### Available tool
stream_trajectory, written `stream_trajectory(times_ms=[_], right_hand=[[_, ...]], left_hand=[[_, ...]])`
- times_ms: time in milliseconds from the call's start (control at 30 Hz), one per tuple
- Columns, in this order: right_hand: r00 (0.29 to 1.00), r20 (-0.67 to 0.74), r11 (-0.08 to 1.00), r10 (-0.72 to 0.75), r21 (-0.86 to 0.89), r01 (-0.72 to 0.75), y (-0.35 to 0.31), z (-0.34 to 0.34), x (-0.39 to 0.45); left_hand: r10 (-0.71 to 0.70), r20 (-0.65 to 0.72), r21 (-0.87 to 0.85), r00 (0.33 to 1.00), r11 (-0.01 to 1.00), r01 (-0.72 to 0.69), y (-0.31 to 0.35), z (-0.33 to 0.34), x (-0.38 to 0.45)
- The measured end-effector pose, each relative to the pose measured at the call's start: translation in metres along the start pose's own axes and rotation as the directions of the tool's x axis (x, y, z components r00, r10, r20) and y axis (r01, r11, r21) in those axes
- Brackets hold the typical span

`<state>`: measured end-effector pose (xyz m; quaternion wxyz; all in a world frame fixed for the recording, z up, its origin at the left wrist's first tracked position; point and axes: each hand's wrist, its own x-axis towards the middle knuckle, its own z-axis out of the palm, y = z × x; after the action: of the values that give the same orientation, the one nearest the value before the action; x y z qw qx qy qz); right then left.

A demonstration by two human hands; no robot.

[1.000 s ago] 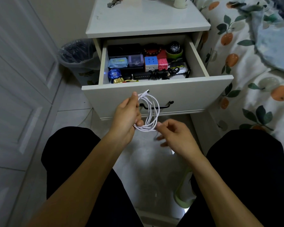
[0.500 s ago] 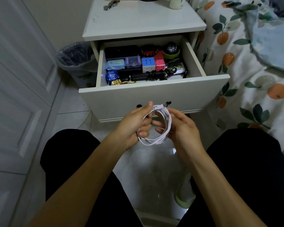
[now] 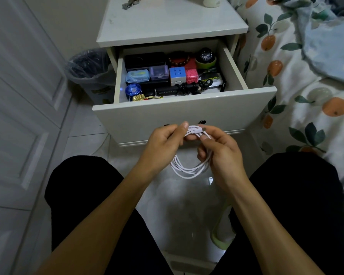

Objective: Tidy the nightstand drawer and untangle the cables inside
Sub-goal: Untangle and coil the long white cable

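In two hands (image 3: 163, 143), one coiled cable (image 3: 189, 169)

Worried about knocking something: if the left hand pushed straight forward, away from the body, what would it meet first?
Probably the white drawer front just beyond the left hand, which holds the coiled white cable; depth is unclear.

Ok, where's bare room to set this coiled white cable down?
The nightstand top is mostly bare in front of the keys and cup. The drawer is crowded; its barest strip lies right of the black cable bundle.
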<state>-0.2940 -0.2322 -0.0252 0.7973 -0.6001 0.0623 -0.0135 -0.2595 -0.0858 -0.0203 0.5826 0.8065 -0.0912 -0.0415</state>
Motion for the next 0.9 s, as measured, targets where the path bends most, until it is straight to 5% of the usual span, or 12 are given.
stream_trajectory(times_ms=[167, 267, 367, 467, 600, 767, 900], right_hand=[[0.997, -0.075, 0.987, 0.003, -0.157, -0.015, -0.003, -0.003, 0.004], [0.995, -0.08, 0.959, -0.052, -0.283, 0.027, 0.0, -0.004, 0.004], [0.995, -0.048, 0.943, -0.085, -0.325, 0.065, 0.001, -0.004, 0.003], [0.997, -0.041, 0.954, -0.068, -0.296, 0.053, 0.0, -0.005, 0.004], [0.989, -0.004, 0.989, 0.149, -0.018, -0.149, -0.001, -0.003, 0.005], [0.883, 0.202, 0.84, 0.425, 0.276, -0.467, 0.0, 0.006, 0.002], [0.88, 0.187, 0.795, 0.436, 0.378, -0.474, -0.002, 0.006, 0.004]], left_hand=[[-0.074, 0.007, 0.013, 0.997, 0.997, 0.074, 0.0, 0.003, 0.0], [-0.272, 0.101, -0.059, 0.957, 0.959, 0.279, -0.002, 0.0, 0.004], [-0.442, 0.274, -0.31, 0.854, 0.8, 0.514, 0.003, -0.004, 0.006], [-0.439, 0.415, -0.458, 0.797, 0.656, 0.6, 0.005, -0.005, 0.005], [-0.469, 0.386, -0.558, 0.794, 0.567, 0.606, 0.007, -0.004, 0.004], [-0.526, 0.317, -0.582, 0.789, 0.549, 0.6, 0.003, -0.005, 0.007], [-0.49, 0.279, -0.418, 0.826, 0.712, 0.564, 0.0, 0.001, 0.005]])
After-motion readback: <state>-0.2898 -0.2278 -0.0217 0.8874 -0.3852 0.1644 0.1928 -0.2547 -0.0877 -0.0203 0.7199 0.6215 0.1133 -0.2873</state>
